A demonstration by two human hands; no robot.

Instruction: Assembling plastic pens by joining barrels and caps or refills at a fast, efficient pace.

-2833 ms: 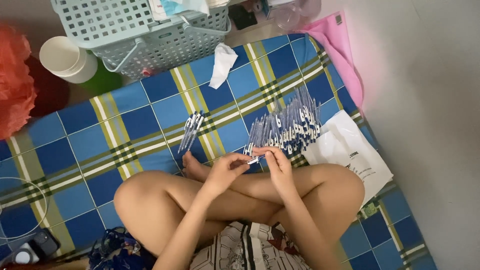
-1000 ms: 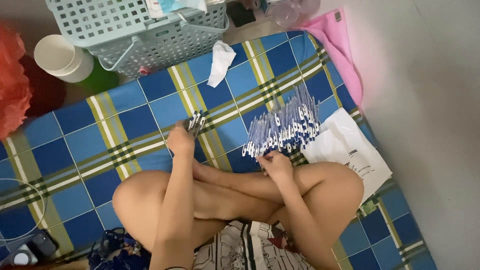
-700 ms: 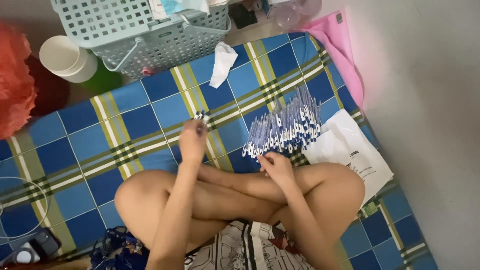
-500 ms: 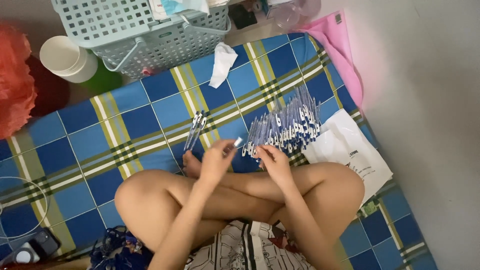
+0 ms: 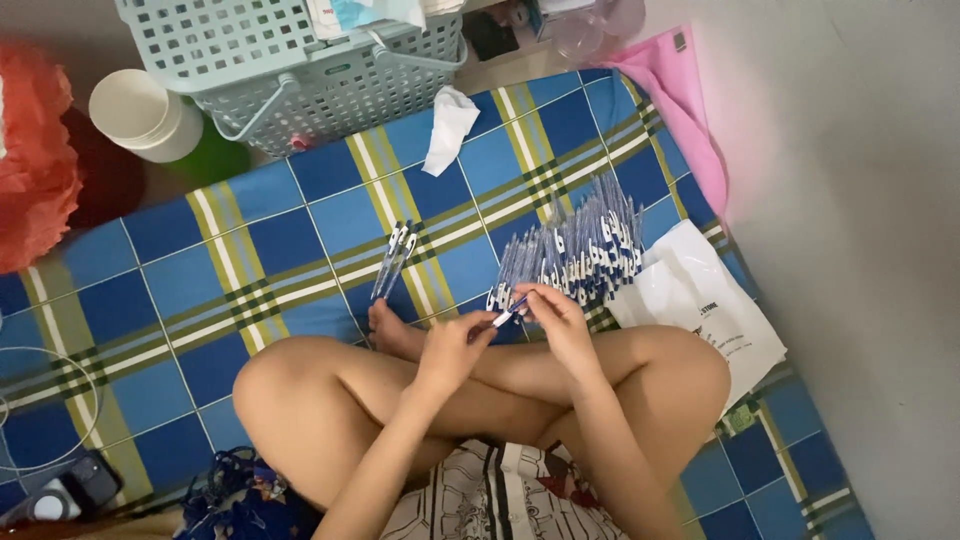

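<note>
Both hands met over the crossed legs: the left hand (image 5: 452, 348) and right hand (image 5: 556, 318) each pinched an end of one blue-and-white pen (image 5: 508, 312), just beside the big pen heap (image 5: 580, 250) on the checked mat (image 5: 280, 250); a smaller bundle (image 5: 393, 258) lay apart.

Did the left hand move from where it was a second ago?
Yes. The left hand pulled back from the small pen pile toward the right hand.

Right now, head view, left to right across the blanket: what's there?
Red bag → white cup → small pen bundle → left hand → right hand → white plastic bag.
</note>
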